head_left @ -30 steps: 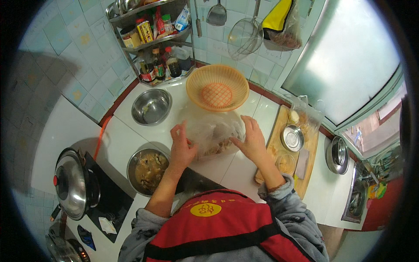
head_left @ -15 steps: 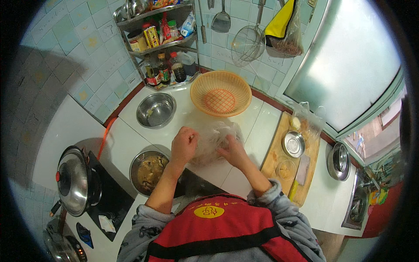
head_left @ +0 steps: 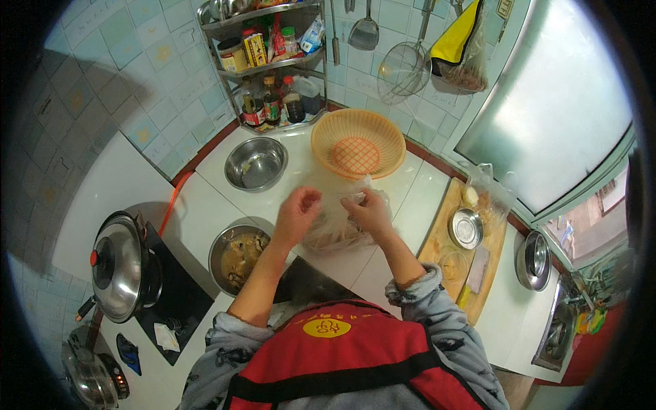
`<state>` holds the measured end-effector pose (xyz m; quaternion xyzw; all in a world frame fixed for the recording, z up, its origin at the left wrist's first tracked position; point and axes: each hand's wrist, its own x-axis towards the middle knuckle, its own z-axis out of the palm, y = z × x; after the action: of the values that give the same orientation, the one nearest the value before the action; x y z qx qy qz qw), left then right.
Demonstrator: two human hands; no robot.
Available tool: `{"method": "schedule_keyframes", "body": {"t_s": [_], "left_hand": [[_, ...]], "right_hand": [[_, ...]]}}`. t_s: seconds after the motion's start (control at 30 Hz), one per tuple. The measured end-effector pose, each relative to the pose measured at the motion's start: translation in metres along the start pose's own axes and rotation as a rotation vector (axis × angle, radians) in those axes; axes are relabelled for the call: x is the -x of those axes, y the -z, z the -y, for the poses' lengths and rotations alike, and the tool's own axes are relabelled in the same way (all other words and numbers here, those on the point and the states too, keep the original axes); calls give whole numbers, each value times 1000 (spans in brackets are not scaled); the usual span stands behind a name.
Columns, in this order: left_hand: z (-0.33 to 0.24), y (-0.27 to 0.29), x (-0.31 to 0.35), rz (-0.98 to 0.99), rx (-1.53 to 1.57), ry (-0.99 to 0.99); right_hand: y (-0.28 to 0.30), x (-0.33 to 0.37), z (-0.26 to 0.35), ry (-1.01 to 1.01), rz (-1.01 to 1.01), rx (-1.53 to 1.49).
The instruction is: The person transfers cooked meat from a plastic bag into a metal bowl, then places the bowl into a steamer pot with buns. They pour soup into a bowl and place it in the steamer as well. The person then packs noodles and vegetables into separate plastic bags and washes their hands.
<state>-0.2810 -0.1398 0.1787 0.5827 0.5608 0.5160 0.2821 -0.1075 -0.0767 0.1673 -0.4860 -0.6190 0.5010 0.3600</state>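
A clear, crumpled plastic bag [head_left: 336,231] lies on the white counter in front of me, with something pale and hard to make out inside. At its left side my left hand [head_left: 299,210] is closed, fingertips pinched at the bag's edge. My right hand [head_left: 370,212] pinches the gathered film at the bag's upper right. Just beyond the bag sits an orange plastic basket [head_left: 389,147]. To the left are a steel bowl [head_left: 256,164] with a few small scraps and another steel bowl [head_left: 239,256] holding brownish pieces in liquid, partly hidden by my left forearm.
A lidded wok [head_left: 119,273] stands on a black cooktop at left. On the right, a wooden cutting board [head_left: 441,236] carries a small steel bowl [head_left: 467,228], a knife [head_left: 478,270] and a plastic bag. A corner rack [head_left: 273,65] with bottles stands at the back.
The view has shifted slightly, moving the scene rightward. My right hand has moved farther from me, up to the bag's top edge. My left hand stays closed at the bag's left side.
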Motion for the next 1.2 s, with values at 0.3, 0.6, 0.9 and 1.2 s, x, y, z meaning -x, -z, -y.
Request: {"method": "schedule_keyframes", "body": {"t_s": [0.3,0.6,0.9,1.2], "left_hand": [[54,-24,11,-61,175,294],[64,-9,8,-117,668,372],[86,10,6,-83,1159,277],[70,-8,17,246,529,294]], "right_hand": [[1,6,-10,16,130,-162],[-39,-9,-37,63,138,-274],[-33,-23,-67,-232,-145,-954],[-54,-27,-49,-181,53,-195]]}}
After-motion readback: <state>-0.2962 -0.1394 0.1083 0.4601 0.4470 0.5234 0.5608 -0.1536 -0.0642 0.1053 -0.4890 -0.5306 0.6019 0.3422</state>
